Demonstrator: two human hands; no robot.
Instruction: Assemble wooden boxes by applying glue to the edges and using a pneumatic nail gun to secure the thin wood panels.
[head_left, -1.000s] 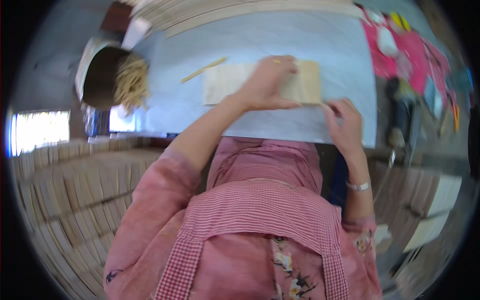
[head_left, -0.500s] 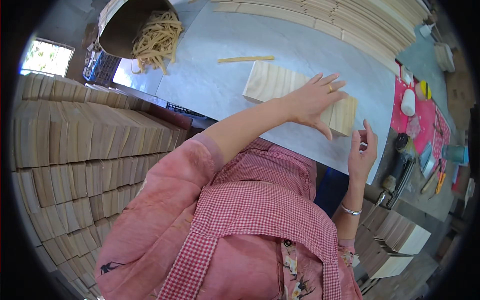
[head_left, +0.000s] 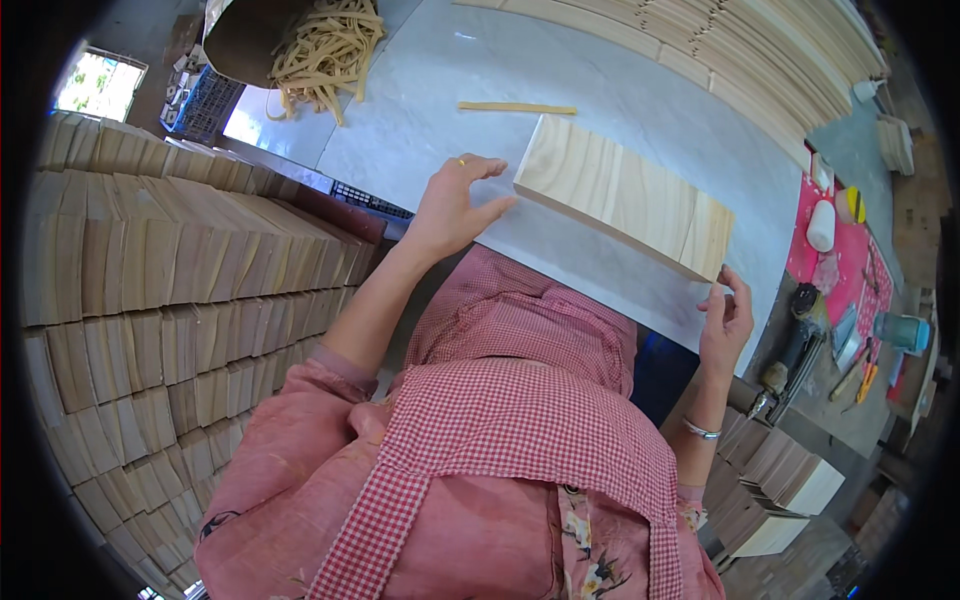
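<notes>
A stack of pale wooden boards (head_left: 625,195) lies flat on the light blue-grey table (head_left: 430,110). My left hand (head_left: 455,205) rests on the table at the stack's left end, fingers spread, fingertips touching or nearly touching its lower left corner. My right hand (head_left: 727,318) is at the stack's right end by the table's near edge, fingers loosely curled beside the corner, holding nothing. A thin wooden strip (head_left: 517,107) lies on the table beyond the stack.
Tall stacks of wooden boards (head_left: 170,270) stand at my left. More boards (head_left: 720,40) are piled along the table's far side. A heap of pale strips (head_left: 325,45) lies at the far left. A pink mat (head_left: 835,250) with tools lies at right.
My left hand slid off the top of the board stack to its left end. The right hand stays near the right end. The view swung, bringing the stack closer.
</notes>
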